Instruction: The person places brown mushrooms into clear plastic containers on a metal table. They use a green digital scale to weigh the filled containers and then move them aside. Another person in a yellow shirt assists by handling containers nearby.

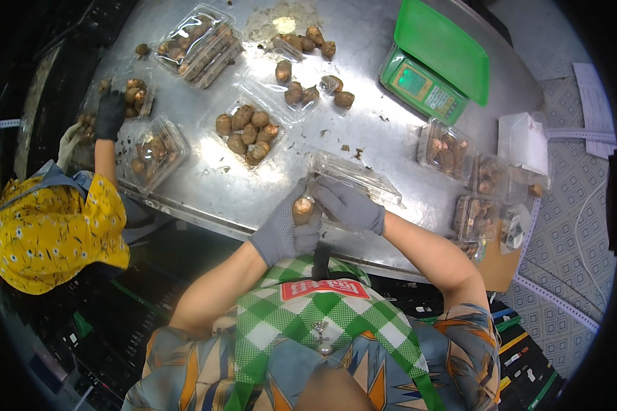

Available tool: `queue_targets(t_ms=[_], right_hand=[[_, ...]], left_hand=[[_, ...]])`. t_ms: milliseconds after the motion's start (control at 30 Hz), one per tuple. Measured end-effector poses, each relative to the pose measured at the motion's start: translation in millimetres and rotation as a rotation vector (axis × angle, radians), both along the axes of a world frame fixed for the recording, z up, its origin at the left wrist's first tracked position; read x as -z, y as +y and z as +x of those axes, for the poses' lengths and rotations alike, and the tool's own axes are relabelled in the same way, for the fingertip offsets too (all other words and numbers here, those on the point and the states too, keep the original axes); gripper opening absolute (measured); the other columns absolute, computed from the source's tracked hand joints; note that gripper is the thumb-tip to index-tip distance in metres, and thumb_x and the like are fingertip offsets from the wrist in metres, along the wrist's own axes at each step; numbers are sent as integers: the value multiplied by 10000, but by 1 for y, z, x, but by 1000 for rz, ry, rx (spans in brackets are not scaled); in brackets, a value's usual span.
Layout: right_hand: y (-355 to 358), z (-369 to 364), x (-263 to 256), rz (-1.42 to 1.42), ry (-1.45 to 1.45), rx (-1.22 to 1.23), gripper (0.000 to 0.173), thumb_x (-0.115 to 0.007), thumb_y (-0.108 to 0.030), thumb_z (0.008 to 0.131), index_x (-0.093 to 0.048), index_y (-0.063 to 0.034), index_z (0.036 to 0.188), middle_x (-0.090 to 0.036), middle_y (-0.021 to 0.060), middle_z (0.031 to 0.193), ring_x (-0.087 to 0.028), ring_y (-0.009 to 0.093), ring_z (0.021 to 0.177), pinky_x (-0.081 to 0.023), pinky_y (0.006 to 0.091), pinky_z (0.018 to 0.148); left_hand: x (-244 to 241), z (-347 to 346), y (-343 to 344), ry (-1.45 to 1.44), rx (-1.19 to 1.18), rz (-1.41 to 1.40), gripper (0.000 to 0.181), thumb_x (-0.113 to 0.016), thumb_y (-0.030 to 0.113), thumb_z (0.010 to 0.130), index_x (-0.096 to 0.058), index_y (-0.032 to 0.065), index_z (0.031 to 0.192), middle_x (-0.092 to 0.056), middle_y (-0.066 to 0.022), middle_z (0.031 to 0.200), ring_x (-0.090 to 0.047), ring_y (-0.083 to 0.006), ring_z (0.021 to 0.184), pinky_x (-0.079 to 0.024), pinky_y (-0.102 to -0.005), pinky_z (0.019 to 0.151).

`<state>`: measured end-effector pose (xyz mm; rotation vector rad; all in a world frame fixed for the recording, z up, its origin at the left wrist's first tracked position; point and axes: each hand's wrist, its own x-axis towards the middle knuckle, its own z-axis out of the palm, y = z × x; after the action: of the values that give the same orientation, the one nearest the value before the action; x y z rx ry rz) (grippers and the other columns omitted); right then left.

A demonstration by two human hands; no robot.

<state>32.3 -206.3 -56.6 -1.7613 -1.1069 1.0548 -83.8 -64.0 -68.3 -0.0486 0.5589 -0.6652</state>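
My left hand (284, 230), in a grey knit glove, is closed around a small brown taro corm (303, 210) whose pale cut end faces up. My right hand (350, 206), gloved alike, is just right of the corm with its fingers curled towards the left thumb. Whether it grips something is hidden. Under and behind the right hand is a clear plastic clamshell box (362, 172) near the table's front edge. To the left, another clamshell stands with its lid back and holds several taro corms (249, 133).
The metal table (308, 136) carries loose corms (344, 100), stacked filled boxes (198, 46) and a green scale (427, 82). More filled boxes (445, 151) line the right edge. At left, a co-worker in a yellow floral top (61, 226) reaches with gloved hands (109, 115) among boxes.
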Motion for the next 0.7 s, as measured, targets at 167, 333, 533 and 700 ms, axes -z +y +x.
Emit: queue_targets(t_ms=[167, 333, 533, 700], right_hand=[[-13, 12, 44, -79, 285, 188, 358, -409, -226, 936, -478, -21, 1222, -565, 118, 1032, -563, 190, 874, -440, 273, 793], [14, 19, 4, -37, 1488, 588, 526, -362, -443, 949, -462, -23, 1251, -579, 138, 1039, -590, 206, 794, -512, 297, 679], [4, 13, 24, 130, 907, 281, 385, -393, -328, 951, -469, -91, 1245, -621, 107, 919, -581, 168, 635, -468, 301, 521], [7, 20, 19, -357, 1081, 520, 404, -487, -204, 926, -428, 37, 1245, -551, 149, 1120, -619, 196, 817, -529, 275, 689]], left_hand=[[-10, 10, 3, 288, -198, 305, 406, -519, 420, 865, -574, 41, 732, -457, -51, 503, -428, -175, 405, -391, -282, 402], [3, -3, 22, -38, -338, 963, 185, -593, 40, 786, -577, -1, 966, -606, -71, 821, -585, -147, 668, -491, -235, 545], [-26, 8, 12, -493, 69, 1726, 521, -651, 74, 748, -491, 12, 1240, -622, -88, 979, -584, -93, 810, -477, -206, 696], [-20, 7, 17, -732, 121, 1680, 609, -676, 104, 735, -456, 34, 1298, -612, -124, 1089, -590, -125, 909, -470, -258, 790]])
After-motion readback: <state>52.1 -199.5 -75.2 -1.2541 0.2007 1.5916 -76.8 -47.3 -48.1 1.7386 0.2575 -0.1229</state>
